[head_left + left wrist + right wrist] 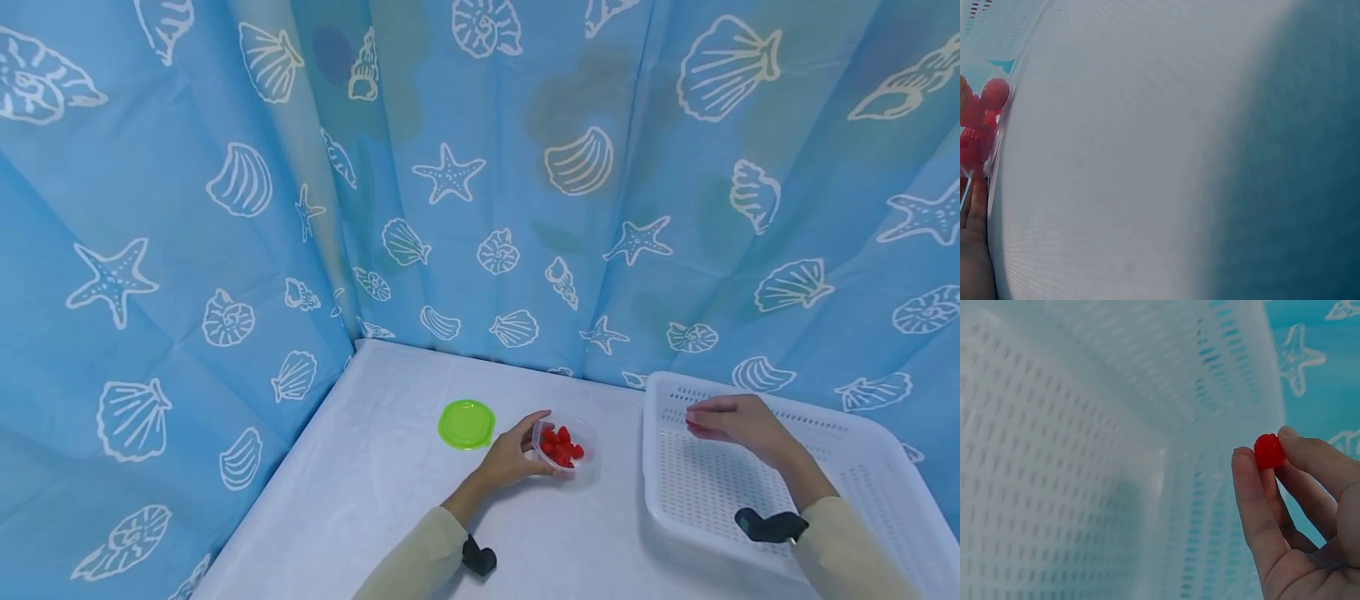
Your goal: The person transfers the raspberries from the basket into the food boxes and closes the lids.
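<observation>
My left hand [510, 457] grips a small clear plastic container [588, 450], thumb on the near side and fingers round the far side. Several red raspberries [558, 447] lie inside it. In the left wrist view, raspberries [995, 94] show through the container's wall at the left edge, with part of the hand below. My right hand [746, 423] is over the white perforated basket [651, 475]. Between thumb and fingertips it pinches a single raspberry [1269, 451], seen close to the basket's corner in the right wrist view.
A bright green round lid [467, 424] lies flat on the white-covered table [390, 467], left of the container. The basket takes up the table's right side. Blue curtains [517, 192] with shell and starfish prints hang behind and at the left.
</observation>
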Motion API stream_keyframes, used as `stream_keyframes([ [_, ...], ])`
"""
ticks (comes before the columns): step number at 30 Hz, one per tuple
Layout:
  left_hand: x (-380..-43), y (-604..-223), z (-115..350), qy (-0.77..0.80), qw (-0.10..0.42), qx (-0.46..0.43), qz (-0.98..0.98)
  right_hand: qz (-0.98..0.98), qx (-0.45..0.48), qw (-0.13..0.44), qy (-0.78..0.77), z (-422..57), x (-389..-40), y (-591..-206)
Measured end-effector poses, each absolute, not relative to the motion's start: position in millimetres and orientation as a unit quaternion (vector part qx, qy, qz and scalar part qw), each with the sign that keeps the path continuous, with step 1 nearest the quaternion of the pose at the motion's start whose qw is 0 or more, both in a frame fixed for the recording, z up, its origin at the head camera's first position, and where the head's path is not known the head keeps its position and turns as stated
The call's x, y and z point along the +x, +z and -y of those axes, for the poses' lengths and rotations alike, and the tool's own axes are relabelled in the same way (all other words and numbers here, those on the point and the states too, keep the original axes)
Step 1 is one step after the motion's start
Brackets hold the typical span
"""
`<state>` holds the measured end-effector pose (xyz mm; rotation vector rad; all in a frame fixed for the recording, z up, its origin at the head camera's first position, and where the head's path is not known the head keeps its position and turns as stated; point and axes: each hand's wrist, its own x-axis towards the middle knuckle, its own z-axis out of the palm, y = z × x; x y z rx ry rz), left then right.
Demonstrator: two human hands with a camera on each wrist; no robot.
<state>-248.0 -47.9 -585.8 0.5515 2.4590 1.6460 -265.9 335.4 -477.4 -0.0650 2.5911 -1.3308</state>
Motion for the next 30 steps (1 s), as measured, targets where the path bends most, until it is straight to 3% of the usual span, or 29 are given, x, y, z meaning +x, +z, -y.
stream_keyframes([
  [13,-248,-586,48,0.545,0.066,0.176,-0.817,-0.869,-0.067,0.108,-0.477,-286,-263,-435],
  [30,-249,-588,47,0.549,0.065,0.158,-0.819,-0.848,-0.08,0.146,-0.502,-213,-264,-446],
])
